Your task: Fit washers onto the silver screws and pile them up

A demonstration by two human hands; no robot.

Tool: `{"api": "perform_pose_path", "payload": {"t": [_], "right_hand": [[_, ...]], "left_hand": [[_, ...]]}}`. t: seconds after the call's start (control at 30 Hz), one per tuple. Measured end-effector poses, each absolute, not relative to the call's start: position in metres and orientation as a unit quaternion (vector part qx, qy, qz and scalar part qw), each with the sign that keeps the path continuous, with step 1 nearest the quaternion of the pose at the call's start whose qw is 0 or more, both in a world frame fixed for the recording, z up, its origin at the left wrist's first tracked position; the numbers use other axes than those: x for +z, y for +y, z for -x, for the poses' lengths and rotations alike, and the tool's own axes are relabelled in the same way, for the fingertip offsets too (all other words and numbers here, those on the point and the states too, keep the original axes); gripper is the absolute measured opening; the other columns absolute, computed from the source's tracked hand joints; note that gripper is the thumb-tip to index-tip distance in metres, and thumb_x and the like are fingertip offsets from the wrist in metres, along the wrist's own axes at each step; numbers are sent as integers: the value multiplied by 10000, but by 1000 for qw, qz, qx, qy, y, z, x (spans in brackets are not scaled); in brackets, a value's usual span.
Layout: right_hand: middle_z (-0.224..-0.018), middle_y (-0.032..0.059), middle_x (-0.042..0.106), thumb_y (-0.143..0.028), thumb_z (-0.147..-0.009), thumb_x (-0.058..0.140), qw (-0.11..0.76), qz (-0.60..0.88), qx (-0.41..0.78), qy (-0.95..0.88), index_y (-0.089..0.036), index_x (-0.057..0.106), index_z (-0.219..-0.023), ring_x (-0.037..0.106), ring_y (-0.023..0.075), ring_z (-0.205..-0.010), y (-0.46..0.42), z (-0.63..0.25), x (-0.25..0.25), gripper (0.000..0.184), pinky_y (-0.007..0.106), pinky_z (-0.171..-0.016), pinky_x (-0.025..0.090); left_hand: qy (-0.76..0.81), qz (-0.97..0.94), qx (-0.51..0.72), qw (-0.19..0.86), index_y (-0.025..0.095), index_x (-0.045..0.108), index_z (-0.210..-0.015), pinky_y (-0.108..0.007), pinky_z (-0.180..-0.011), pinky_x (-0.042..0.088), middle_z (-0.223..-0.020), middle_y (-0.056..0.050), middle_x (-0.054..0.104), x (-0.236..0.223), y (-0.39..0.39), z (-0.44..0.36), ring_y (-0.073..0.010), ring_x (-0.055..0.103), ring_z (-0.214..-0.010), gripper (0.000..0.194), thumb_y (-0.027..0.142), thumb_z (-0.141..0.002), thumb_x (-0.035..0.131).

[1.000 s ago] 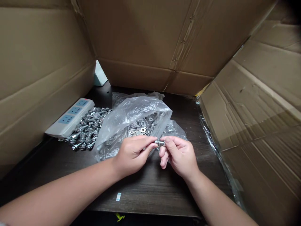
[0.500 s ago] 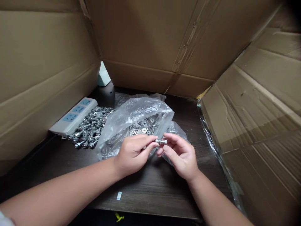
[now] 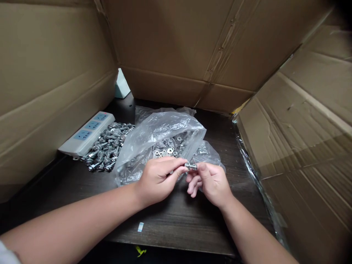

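Between thumb and forefinger, my left hand (image 3: 161,179) pinches a silvery bolt (image 3: 190,166) by its left end, and the bolt lies roughly level. At its other end the thumb and forefinger of my right hand (image 3: 213,181) close on the bolt's tip, with the remaining fingers loosely curled below. A washer or collar appears to sit on the bolt, but small details are hard to make out. Just behind my hands, loose washers (image 3: 170,150) lie in the mouth of a clear plastic bag (image 3: 162,126).
Left of the bag is a heap of bolts (image 3: 106,148) against a white power strip (image 3: 88,132). Cardboard walls (image 3: 176,47) enclose the dark wooden table (image 3: 170,227). A small white-and-blue slip (image 3: 140,227) lies near the front edge.
My right thumb and forefinger have closed on the bolt's right end; before, they were apart around it. My left hand keeps its pinch. The view has shifted slightly.
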State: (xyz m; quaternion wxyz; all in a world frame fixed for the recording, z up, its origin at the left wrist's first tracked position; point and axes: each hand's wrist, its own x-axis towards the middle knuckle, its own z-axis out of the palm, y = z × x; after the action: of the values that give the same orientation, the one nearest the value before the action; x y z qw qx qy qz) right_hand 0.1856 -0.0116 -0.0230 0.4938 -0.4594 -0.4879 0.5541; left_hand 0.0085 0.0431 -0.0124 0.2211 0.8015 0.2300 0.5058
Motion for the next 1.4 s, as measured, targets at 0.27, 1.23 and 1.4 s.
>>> {"api": "perform_pose_path", "payload": {"t": [0.27, 1.23, 1.4], "right_hand": [[-896, 28, 641, -306, -832, 699, 579, 408, 499, -500, -234, 517, -1229, 699, 158, -589, -12, -182, -17, 443, 286, -484, 608], [-786, 29, 704, -190, -837, 688, 581, 406, 485, -513, -203, 658, -1074, 700, 149, -627, -14, -179, -14, 238, 283, -587, 619], [-637, 17, 690, -242, -862, 668, 558, 432, 507, -494, -169, 693, -1026, 672, 144, -519, -13, -180, -16, 182, 264, -504, 591]], "left_hand": [[300, -767, 504, 260, 175, 747, -876, -188, -640, 553, -751, -23, 756, -9, 43, -12, -120, 696, -651, 114, 163, -837, 640], [269, -791, 486, 258, 165, 728, -931, -195, -639, 530, -759, -30, 742, -11, 41, -10, -113, 676, -656, 129, 169, -859, 620], [257, -798, 486, 246, 166, 722, -915, -188, -630, 528, -763, -26, 745, -13, 42, -11, -111, 680, -650, 118, 175, -866, 614]]}}
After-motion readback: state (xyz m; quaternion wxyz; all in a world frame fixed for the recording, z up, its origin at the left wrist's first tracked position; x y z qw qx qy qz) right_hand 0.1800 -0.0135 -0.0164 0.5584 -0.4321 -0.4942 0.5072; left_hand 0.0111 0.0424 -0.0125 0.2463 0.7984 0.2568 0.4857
